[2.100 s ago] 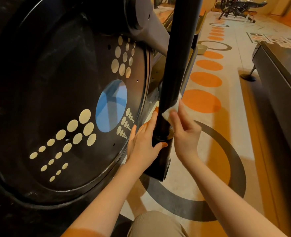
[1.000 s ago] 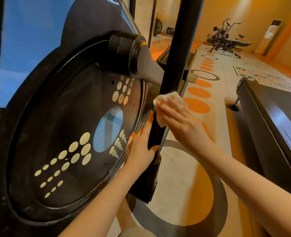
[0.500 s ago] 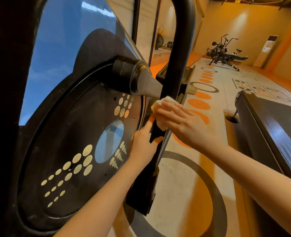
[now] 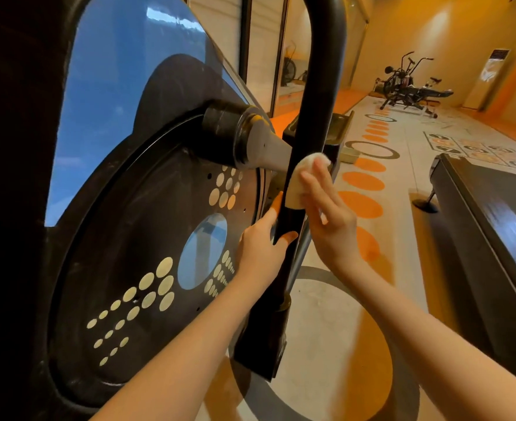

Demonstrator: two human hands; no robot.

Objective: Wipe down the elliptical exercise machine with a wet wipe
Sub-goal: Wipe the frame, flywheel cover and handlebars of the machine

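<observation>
Wipe (image 4: 307, 174) higher, beside crank arm (image 4: 263, 144)

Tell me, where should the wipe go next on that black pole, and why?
Probably a little higher up the pole. The right hand presses the wipe flat against its middle, the left hand holds the pole just below, and the curved top part above the wipe looks unreached.

Right hand (image 4: 331, 220) presses wipe (image 4: 307, 174) against bar (image 4: 314, 117).
</observation>
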